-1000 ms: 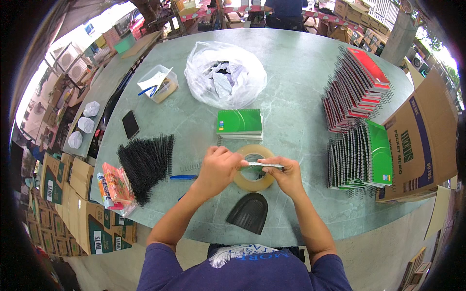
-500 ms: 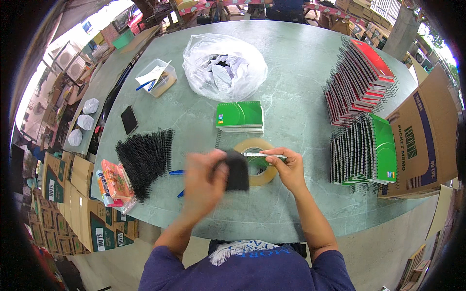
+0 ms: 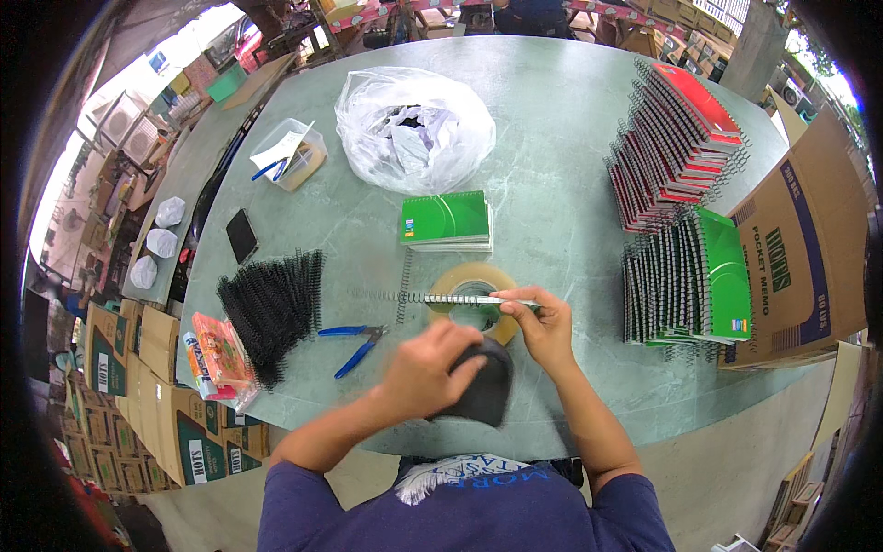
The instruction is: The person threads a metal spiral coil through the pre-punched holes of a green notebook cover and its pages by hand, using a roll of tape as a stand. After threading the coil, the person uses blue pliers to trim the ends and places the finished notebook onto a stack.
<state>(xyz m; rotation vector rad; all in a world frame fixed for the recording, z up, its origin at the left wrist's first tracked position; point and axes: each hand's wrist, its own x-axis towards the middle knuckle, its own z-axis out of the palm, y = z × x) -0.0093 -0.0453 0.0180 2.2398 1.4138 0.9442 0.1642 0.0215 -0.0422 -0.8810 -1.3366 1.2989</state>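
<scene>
1. While the right hand (image 3: 541,327) holds a small notebook (image 3: 474,300) edge-on above the tape roll (image 3: 469,273), its thumb and fingertips are pinched on the notebook's right end.
2. A thin wire coil (image 3: 425,298) runs along the held notebook's edge; its free end extends left, past the tape roll.
3. The left hand (image 3: 432,363), blurred, is at a black curved piece (image 3: 487,391) on the near side of the tape roll. Thumb and fingers appear against the piece; whether they grip it cannot be determined.
4. Left of the tape roll, 1 pair of blue-handled pliers (image 3: 357,361) lies on the table (image 3: 570,138), handles spread.
5. Just left of and beyond the tape roll, 1 loose coil (image 3: 406,267) lies near a green notebook pile (image 3: 446,219).
6. Well left of the tape roll are a black coil bundle (image 3: 271,304) and a phone (image 3: 242,235).
7. Well right of the tape roll stand a green notebook stack (image 3: 671,276), a red notebook stack (image 3: 662,156) and a carton (image 3: 800,258).
8. Farther beyond the tape roll sits a translucent plastic bag (image 3: 418,129).
</scene>
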